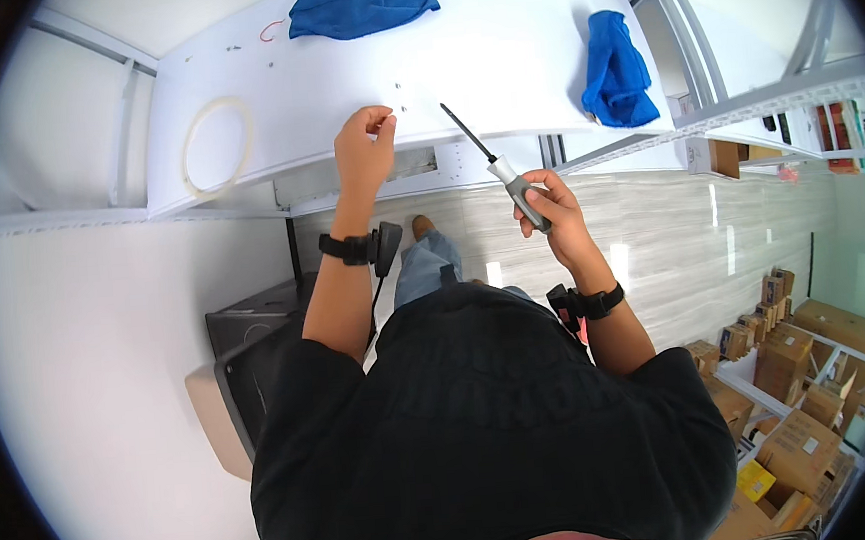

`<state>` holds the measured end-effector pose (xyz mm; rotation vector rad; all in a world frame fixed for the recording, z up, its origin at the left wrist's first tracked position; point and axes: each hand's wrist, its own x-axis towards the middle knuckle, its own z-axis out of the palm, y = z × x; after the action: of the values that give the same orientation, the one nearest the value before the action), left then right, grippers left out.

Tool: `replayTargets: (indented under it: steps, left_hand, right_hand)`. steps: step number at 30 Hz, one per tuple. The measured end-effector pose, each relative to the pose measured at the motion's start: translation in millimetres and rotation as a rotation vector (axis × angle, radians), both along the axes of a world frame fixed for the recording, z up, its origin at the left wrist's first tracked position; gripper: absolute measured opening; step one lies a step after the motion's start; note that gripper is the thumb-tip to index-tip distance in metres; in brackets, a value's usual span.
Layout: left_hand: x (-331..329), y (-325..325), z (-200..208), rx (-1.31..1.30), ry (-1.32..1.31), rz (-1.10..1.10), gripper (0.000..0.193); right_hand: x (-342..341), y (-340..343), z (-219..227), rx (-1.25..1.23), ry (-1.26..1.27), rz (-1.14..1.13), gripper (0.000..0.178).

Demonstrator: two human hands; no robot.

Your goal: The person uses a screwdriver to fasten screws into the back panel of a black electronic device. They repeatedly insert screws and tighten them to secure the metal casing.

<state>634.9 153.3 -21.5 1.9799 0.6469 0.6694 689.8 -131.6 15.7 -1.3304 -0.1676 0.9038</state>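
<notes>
My right hand [557,211] grips the handle of a screwdriver [508,176] with a grey and white grip. Its dark shaft points up and left, with the tip over the white table [319,87]. My left hand [366,146] is at the table's near edge, thumb and fingers pinched together. Whatever may be between those fingertips is too small to make out. Two tiny screw-like pieces [403,108] lie on the table just beyond the left fingertips.
Blue cloths lie at the table's back [359,4] and right end [619,71]. A cream ring [186,152] rests at the left, with a thin red loop [270,30] farther back. Cardboard boxes [785,366] fill shelving at lower right. A black chair [258,362] stands at my left.
</notes>
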Motion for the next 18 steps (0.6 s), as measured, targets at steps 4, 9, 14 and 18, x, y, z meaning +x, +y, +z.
replayTargets:
  steps: [4,9,14,18]
  left_hand:
    - [33,34,-28,0.196,0.102,-0.046,0.015]
    - [51,40,-28,0.38,0.169,-0.056,0.012]
    - [54,42,-32,0.331,0.134,-0.017,0.006]
    - [48,49,-24,-0.02,0.0,-0.007,0.01]
  right_hand:
    - [16,35,-5,-0.089,0.017,-0.061,0.02]
    - [35,63,-3,-0.106,0.011,-0.063,0.021]
    - [56,83,3,-0.112,0.0,0.003,0.022]
    - [71,99,9,-0.108,-0.098,0.122,0.022]
